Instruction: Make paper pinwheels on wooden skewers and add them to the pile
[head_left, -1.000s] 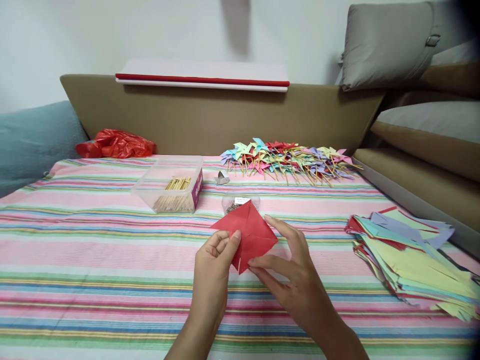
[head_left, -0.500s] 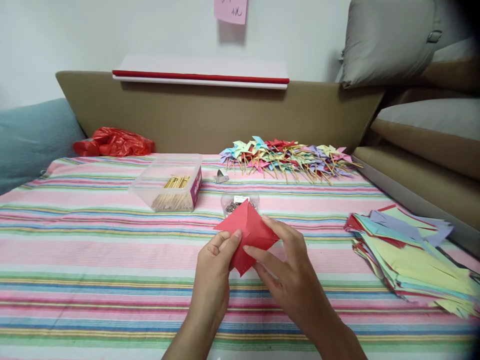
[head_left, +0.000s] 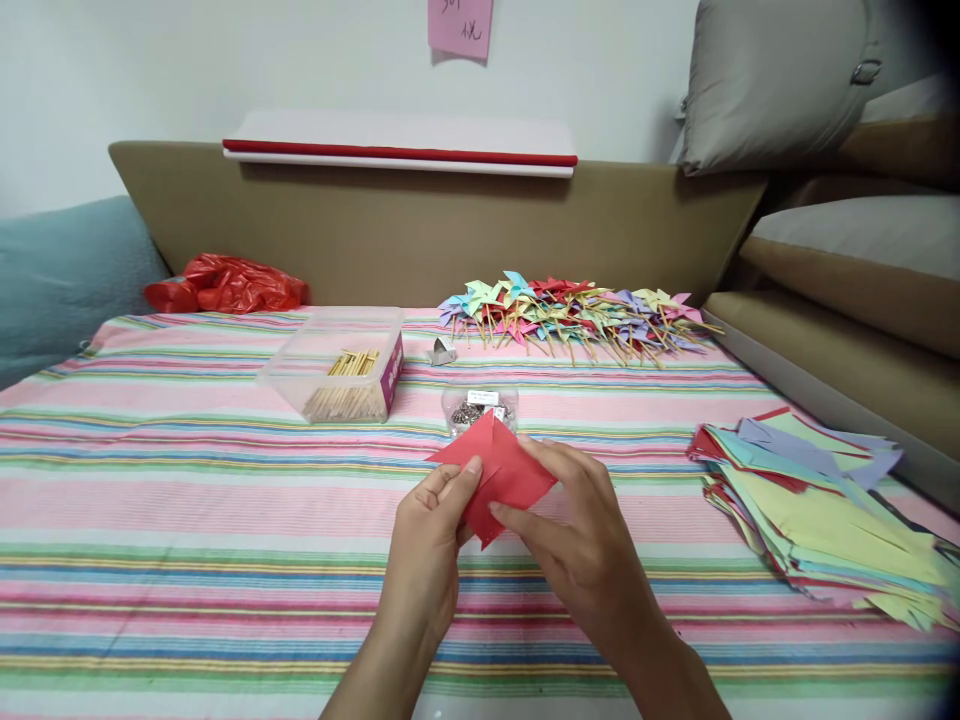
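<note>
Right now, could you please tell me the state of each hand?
Left hand: closed, pinching the red paper.
Right hand: partly open, touching the same paper's right side.

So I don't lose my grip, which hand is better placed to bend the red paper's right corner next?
Probably your right hand: it touches the red paper near that corner, while your left hand pinches the left side.

This looks like a room in a home. Soft furnishings show it: a striped cloth (head_left: pixel 187 510) spread out in front, cushions (head_left: pixel 847 295) piled at the right beneath a grey pillow (head_left: pixel 776 90), and blue-grey upholstery (head_left: pixel 67 285) at the left. A handwritten pink note (head_left: pixel 459 30) hangs on the white wall (head_left: pixel 225 60).
</note>
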